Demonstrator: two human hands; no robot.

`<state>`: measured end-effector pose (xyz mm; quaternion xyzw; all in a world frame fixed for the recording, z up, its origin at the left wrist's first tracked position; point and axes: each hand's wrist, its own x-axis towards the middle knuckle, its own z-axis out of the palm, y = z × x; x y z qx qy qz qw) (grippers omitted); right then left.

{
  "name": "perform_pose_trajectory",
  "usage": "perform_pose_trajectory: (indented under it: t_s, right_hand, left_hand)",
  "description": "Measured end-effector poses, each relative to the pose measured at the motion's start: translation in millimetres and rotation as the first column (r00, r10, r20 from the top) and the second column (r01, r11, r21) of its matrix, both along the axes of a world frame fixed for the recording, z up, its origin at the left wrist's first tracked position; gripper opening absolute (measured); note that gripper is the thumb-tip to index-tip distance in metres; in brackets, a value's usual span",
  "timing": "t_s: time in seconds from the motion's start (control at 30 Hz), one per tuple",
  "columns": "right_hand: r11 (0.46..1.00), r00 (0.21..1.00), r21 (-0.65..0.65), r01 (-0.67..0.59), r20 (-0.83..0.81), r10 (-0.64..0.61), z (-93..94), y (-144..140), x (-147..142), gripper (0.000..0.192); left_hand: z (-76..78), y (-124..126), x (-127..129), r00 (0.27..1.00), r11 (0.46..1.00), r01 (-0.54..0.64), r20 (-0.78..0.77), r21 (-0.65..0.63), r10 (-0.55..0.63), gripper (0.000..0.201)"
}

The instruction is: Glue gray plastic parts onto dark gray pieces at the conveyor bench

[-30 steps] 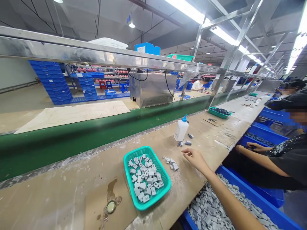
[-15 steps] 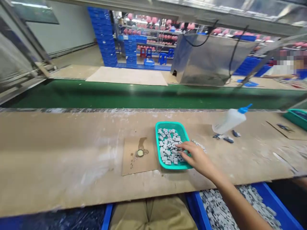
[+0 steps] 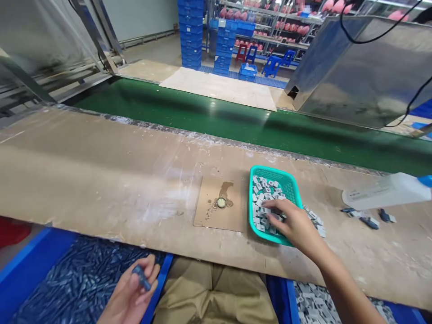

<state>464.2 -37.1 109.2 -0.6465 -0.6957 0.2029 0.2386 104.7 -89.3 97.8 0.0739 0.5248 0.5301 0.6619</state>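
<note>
My left hand [image 3: 137, 285] is closed around a small dark blue plastic piece [image 3: 141, 277], above a blue bin [image 3: 64, 245] of many similar dark blue pieces. My right hand [image 3: 293, 220] reaches into a green plastic basket [image 3: 294, 180] of small light grey blocks [image 3: 259, 198]. Its thumb and forefinger are bent down among the blocks; whether a block is between them I cannot make out. Left of the basket, a small round cap [image 3: 221, 203] with pale content rests on a wet-stained cardboard square [image 3: 205, 216].
A white squeeze bottle [image 3: 384, 191] with a blue tip lies tilted at the right, near several blue-and-grey pieces [image 3: 369, 222]. Loose grey blocks [image 3: 315, 220] lie beside the basket. Below the right edge is a bin of grey blocks [image 3: 317, 301]. A green belt [image 3: 209, 112] runs behind the table.
The view has turned left and down. My left hand has come into view with a dark blue piece. My right hand stays in the basket.
</note>
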Motion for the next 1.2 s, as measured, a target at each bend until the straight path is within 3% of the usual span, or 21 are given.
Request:
perform_pose_trajectory:
  t_s: [0.07, 0.17, 0.23, 0.3, 0.37, 0.5, 0.6, 0.67, 0.73, 0.9, 1.2]
  right_hand:
    - [0.997, 0.958, -0.062, 0.042, -0.281, -0.058, 2.4, -5, 2, 0.017]
    - [0.976, 0.73, -0.209, 0.056, -0.659, -0.183, 6.2, -12, 2, 0.023]
    - [0.959, 0.588, -0.276, 0.067, -0.766, -0.261, 7.8, -13, 0, 0.024]
    - [0.949, 0.527, -0.306, 0.081, -0.795, -0.302, 8.5, -11, -5, 0.026]
    - [0.947, 0.569, -0.303, 0.11, -0.762, -0.31, 8.8, -5, -14, 0.031]
    - [0.979, 0.773, -0.165, 0.121, -0.603, -0.197, 9.2, 12, -37, 0.034]
    - [1.0, 0.923, -0.019, 0.025, -0.384, -0.03, 8.8, 26, -53, 0.028]
    - [0.994, 0.975, 0.069, -0.08, -0.204, 0.092, 7.4, 34, -61, 0.025]
    - [0.98, 0.984, 0.127, -0.156, -0.062, 0.164, 4.6, 41, -67, 0.026]
    - [0.958, 0.974, 0.195, -0.208, 0.132, 0.184, -4.5, 48, -73, 0.022]
    - [0.896, 0.911, 0.293, -0.334, 0.343, 0.227, -12.4, 46, -75, 0.023]
  left_hand:
    - [-2.3, 7, 15, 0.994, 0.995, 0.074, 0.074, 0.07, -0.079, 0.041]
    - [-9.7, 18, 34, 0.959, 0.97, 0.215, 0.165, 0.112, -0.231, 0.043]
    - [-12.3, 24, 48, 0.931, 0.956, 0.268, 0.222, 0.121, -0.29, 0.037]
    - [-11.4, 29, 62, 0.912, 0.944, 0.282, 0.258, 0.173, -0.319, 0.033]
    - [-8.2, 33, 75, 0.9, 0.929, 0.281, 0.27, 0.24, -0.342, 0.029]
    - [-0.7, 39, 91, 0.915, 0.925, 0.265, 0.232, 0.273, -0.331, 0.021]
    - [3.1, 41, 93, 0.94, 0.939, 0.218, 0.201, 0.267, -0.276, 0.041]
    - [3.1, 42, 92, 0.946, 0.95, 0.182, 0.218, 0.252, -0.239, 0.045]
    - [0.9, 41, 92, 0.937, 0.961, 0.153, 0.275, 0.23, -0.215, 0.035]
    - [-7.5, 40, 89, 0.891, 0.974, 0.104, 0.416, 0.202, -0.182, 0.018]
    - [-11.9, 43, 85, 0.912, 0.98, 0.118, 0.374, 0.157, -0.17, 0.023]
